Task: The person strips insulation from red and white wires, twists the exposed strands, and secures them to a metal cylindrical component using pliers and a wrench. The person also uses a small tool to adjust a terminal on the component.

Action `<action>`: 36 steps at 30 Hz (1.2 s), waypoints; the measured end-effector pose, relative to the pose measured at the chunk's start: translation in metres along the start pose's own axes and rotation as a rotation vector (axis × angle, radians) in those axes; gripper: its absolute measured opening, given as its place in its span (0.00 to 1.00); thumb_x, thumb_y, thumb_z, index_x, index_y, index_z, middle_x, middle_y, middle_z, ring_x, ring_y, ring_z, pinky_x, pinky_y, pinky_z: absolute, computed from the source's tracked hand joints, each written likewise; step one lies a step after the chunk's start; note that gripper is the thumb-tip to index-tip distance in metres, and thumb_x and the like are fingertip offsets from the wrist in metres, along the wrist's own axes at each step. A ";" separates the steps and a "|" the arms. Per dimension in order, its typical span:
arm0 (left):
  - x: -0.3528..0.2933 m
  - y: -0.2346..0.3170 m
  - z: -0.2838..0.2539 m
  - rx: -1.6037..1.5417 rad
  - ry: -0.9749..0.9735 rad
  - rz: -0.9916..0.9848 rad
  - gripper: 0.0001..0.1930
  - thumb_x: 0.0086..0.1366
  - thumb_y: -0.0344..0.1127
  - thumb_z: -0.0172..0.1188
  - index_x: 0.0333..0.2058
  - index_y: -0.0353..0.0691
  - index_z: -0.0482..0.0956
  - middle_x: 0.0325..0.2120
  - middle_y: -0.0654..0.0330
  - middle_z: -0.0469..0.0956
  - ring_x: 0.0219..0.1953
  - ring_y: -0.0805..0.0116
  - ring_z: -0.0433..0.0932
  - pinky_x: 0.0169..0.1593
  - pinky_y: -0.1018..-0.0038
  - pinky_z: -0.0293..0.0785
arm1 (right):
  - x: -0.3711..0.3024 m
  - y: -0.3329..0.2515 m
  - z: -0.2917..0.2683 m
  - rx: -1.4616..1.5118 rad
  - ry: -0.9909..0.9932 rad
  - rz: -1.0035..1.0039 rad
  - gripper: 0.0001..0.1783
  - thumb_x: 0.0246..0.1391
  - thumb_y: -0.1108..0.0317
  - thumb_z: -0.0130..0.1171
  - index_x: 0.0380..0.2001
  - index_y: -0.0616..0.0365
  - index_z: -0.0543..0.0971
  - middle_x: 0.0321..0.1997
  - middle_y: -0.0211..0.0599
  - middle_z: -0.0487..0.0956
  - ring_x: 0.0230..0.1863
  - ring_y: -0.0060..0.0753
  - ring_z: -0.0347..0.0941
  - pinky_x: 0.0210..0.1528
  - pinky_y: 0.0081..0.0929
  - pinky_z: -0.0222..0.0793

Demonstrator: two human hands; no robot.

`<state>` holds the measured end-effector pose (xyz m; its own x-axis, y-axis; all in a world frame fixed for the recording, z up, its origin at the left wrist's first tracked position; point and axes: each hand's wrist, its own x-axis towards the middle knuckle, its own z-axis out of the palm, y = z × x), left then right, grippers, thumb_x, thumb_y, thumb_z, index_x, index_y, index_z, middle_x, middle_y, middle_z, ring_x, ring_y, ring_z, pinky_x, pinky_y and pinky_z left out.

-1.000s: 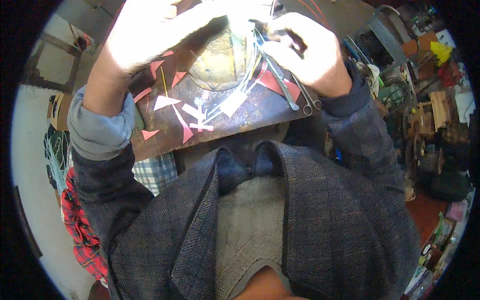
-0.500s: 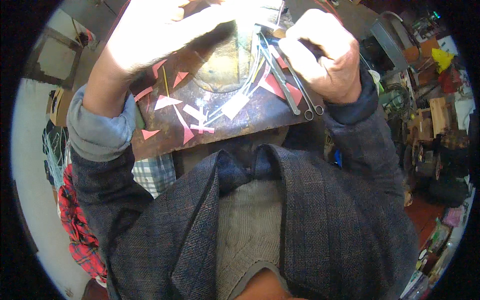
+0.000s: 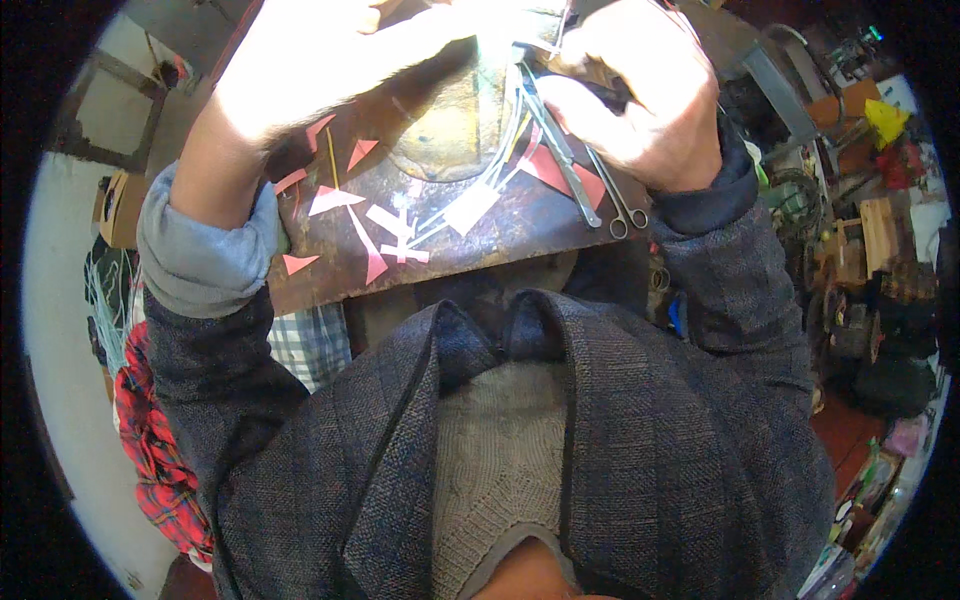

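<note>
My left hand (image 3: 335, 65) reaches over the far left of the worktable, washed out by bright light. Its fingertips run into the glare at the top edge, so their grip is hidden. Across from it, my right hand (image 3: 640, 100) is closed with curled fingers; what they pinch, if anything, cannot be made out. Below that hand lie a long flat metal tool (image 3: 563, 150) and a slim tool with ring handles (image 3: 628, 221), its tip end covered by the hand. Several thin pale strands (image 3: 492, 172) curve beside a white paper piece (image 3: 470, 209).
Pink paper scraps (image 3: 336, 200) lie scattered over the dark worktable (image 3: 320, 285). A rounded worn board (image 3: 430, 150) sits in the middle. At the left hangs red plaid cloth (image 3: 165, 510); shelves of clutter, with a yellow bag (image 3: 885, 122), stand at the right.
My right hand has shifted slightly up and left, with its fingers changing position. My left hand stays nearly in place. The papers lie much as before.
</note>
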<state>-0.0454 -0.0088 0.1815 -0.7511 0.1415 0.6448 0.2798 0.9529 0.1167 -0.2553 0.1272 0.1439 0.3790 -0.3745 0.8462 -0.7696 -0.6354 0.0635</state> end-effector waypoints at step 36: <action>0.002 0.013 0.002 0.101 0.065 -0.101 0.06 0.60 0.28 0.67 0.37 0.36 0.84 0.32 0.54 0.82 0.33 0.56 0.82 0.38 0.65 0.78 | -0.037 -0.035 0.046 1.525 0.142 1.159 0.13 0.69 0.63 0.51 0.45 0.61 0.78 0.33 0.28 0.77 0.27 0.15 0.68 0.27 0.13 0.62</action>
<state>-0.0447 0.0045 0.1829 -0.7314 0.0291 0.6813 0.1408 0.9840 0.1091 -0.2184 0.1324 0.0857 -0.0113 -0.9864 0.1638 0.4870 -0.1485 -0.8607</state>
